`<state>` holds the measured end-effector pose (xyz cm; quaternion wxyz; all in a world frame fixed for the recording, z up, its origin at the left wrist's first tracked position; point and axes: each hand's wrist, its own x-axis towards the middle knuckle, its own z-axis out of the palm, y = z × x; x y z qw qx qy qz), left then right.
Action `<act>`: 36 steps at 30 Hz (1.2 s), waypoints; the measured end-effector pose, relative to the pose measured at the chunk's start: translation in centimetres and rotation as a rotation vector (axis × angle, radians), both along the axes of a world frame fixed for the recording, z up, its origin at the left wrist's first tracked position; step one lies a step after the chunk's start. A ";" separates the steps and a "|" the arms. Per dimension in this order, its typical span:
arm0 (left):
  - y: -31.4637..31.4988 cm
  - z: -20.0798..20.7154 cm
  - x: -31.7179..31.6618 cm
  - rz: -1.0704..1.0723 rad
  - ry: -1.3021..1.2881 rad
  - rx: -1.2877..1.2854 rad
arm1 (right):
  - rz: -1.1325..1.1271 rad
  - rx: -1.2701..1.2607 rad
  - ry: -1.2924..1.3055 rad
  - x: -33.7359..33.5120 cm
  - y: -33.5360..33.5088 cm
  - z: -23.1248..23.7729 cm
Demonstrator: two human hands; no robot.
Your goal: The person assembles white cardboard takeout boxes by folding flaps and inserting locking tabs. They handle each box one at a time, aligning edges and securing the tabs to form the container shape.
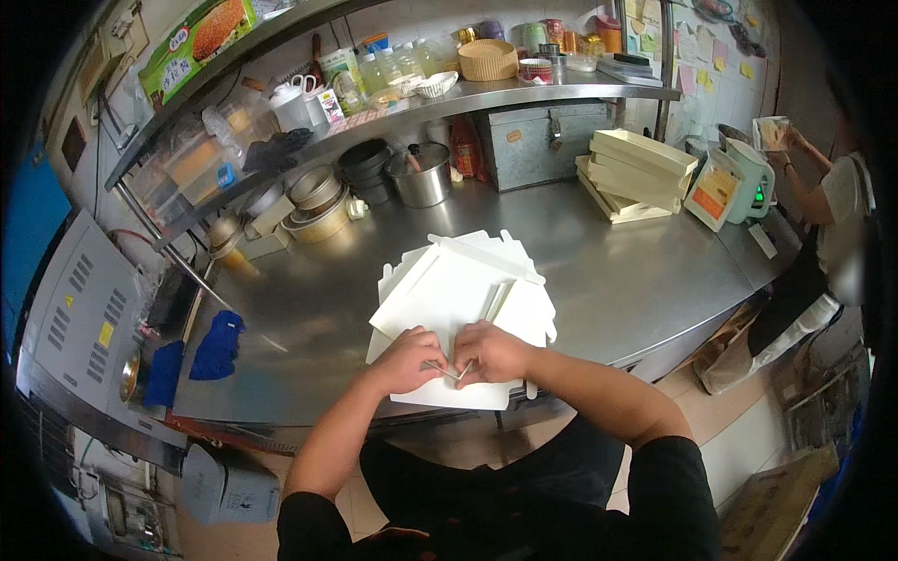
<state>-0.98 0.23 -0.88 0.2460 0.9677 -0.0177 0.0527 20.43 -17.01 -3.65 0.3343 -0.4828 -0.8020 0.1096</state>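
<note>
A partly folded white cardboard box lies in front of me, with some of its sides bent up. Beneath it are flat white box blanks with notched, tabbed edges. My left hand pinches the box's near edge with bent fingers. Close beside it, my right hand is closed on the same near edge, where two folded flaps meet in a small V between my hands. The fingers partly hide that corner.
Folded cream box trays are stacked at the back right, near a green scale. A metal chest, pots and a loaded shelf line the back. Blue cloth lies left. Another person stands at right.
</note>
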 end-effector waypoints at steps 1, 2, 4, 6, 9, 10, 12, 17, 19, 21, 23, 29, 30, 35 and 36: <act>0.2 -0.5 -0.3 0.001 -0.030 -0.001 | 0.003 0.060 0.015 0.1 -0.1 -0.5; 0.3 -1.0 -0.6 0.003 -0.060 -0.003 | 0.007 0.120 0.030 0.2 -0.1 -1.1; -1.4 -0.8 -0.8 0.028 -0.107 -0.010 | 0.003 0.102 -0.003 0.2 -0.3 -0.9; -3.9 -0.6 -0.8 0.078 -0.166 -0.007 | -0.007 0.068 -0.032 0.1 -0.4 -0.7; -6.0 -0.7 -0.6 0.175 -0.193 0.053 | -0.060 0.005 -0.079 1.1 -0.3 -0.3; -5.6 -0.6 -0.6 0.195 -0.141 0.074 | -0.098 -0.010 -0.102 2.3 -0.5 -0.3; -3.9 -0.3 -1.8 0.246 -0.036 0.113 | -0.261 -0.110 -0.250 4.3 -1.1 1.4; -1.9 2.0 -2.7 0.296 0.019 0.344 | -0.414 -0.476 -0.429 1.9 -4.2 4.5; -3.6 1.2 -1.7 0.253 -0.057 0.326 | -0.310 -0.375 -0.337 -2.3 -4.9 5.3; -4.9 2.1 -1.1 0.179 -0.010 0.354 | -0.288 -0.387 -0.282 -4.9 -5.5 6.4; -4.0 2.4 -0.5 0.155 -0.069 0.466 | -0.279 -0.289 -0.186 -4.7 -5.7 5.6; 1.6 -0.5 -4.8 0.336 -0.221 0.307 | -0.271 -0.024 -0.301 1.1 -9.0 3.5; -0.7 0.7 -5.3 0.293 -0.195 0.226 | -0.282 -0.029 -0.298 1.4 -9.6 2.5; -4.1 -1.0 -7.4 0.321 -0.213 0.217 | -0.386 -0.070 -0.244 0.9 -9.1 2.6; -3.8 -1.2 -7.5 0.339 -0.227 0.226 | -0.399 -0.094 -0.213 1.5 -8.8 2.8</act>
